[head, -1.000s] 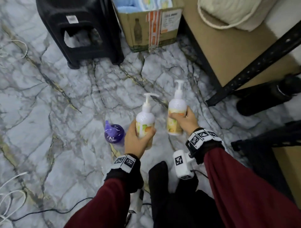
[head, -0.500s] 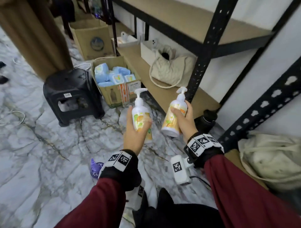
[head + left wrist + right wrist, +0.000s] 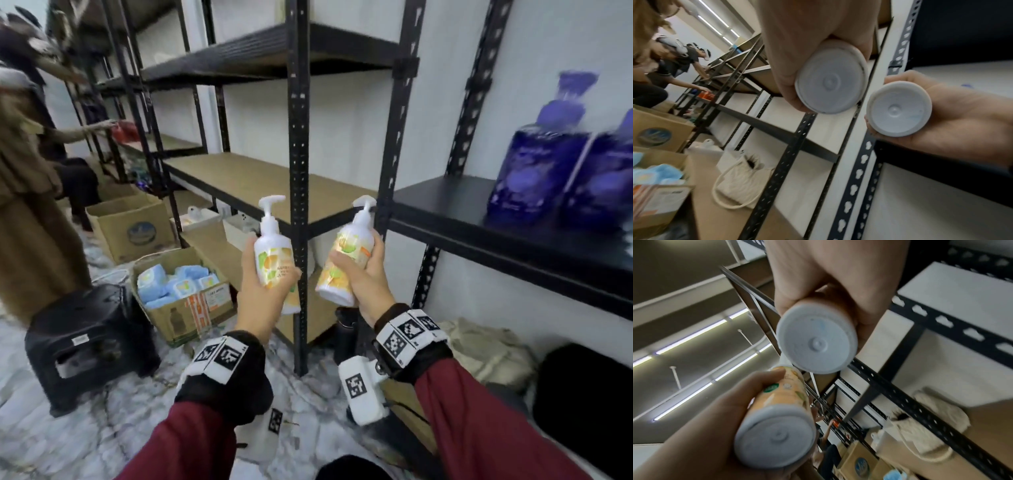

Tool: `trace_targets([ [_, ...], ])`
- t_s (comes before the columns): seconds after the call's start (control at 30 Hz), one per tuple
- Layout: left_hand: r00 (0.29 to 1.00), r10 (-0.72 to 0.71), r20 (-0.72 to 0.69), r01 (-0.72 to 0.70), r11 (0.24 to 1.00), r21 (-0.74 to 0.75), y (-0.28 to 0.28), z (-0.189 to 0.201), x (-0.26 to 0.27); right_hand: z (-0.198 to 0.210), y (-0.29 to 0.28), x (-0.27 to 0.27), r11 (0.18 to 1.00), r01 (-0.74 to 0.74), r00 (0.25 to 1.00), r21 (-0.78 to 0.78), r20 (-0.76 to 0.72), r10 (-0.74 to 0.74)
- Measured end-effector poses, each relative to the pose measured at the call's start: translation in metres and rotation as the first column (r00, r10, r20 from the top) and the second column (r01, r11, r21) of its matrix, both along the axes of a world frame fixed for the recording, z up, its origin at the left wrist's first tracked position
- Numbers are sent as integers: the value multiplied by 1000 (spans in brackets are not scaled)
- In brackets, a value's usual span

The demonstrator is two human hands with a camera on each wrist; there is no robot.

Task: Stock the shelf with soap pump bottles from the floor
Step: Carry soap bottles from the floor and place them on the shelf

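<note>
Each hand holds a white soap pump bottle with an orange and green label, both raised in front of the shelving. My left hand (image 3: 265, 279) grips the left bottle (image 3: 274, 257) upright, in front of a black upright post. My right hand (image 3: 359, 270) grips the right bottle (image 3: 349, 253), tilted left, its pump near the edge of the black shelf (image 3: 479, 212). Purple bottles (image 3: 537, 164) stand on that shelf at the right. The wrist views show the bottles' round white bases: the left bottle (image 3: 831, 78) and the right bottle (image 3: 816, 339).
A brown shelf board (image 3: 260, 181) runs behind the bottles. On the floor at the left are a black stool (image 3: 89, 342), an open box of blue packs (image 3: 185, 308) and another box (image 3: 133, 226). A person (image 3: 30, 205) stands far left. A cream bag (image 3: 486, 353) lies low right.
Both hands have lifted their bottles from the floor to shelf height. The view has swung up from the marble floor to the shelving; the purple bottle on the floor is out of sight.
</note>
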State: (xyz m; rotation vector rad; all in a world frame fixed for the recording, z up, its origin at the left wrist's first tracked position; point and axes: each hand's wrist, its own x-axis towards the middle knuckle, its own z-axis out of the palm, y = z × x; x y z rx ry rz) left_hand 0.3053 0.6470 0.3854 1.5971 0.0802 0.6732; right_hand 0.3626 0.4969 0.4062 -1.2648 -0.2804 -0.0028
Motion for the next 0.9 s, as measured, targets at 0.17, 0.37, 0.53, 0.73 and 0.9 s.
trace_targets([
  [0.17, 991, -110, 75, 108, 993, 38, -50, 50, -1, 45, -60, -29, 992, 128, 986, -17, 115, -125],
  [0.37, 948, -276, 157, 269, 961, 60, -124, 93, -3, 83, -145, -72, 945, 327, 919, -6, 235, -316],
  [0.53, 877, -437, 201, 427, 899, 92, -194, 114, -3, 95, -213, -106, 889, 458, 829, 12, 356, -432],
  [0.73, 795, -574, 198, 562, 819, 115, -276, 120, -9, 96, -279, -149, 788, 615, 715, 18, 408, -568],
  [0.9, 703, -682, 202, 668, 730, 142, -346, 115, -25, 89, -329, -189, 662, 749, 598, 18, 411, -688],
])
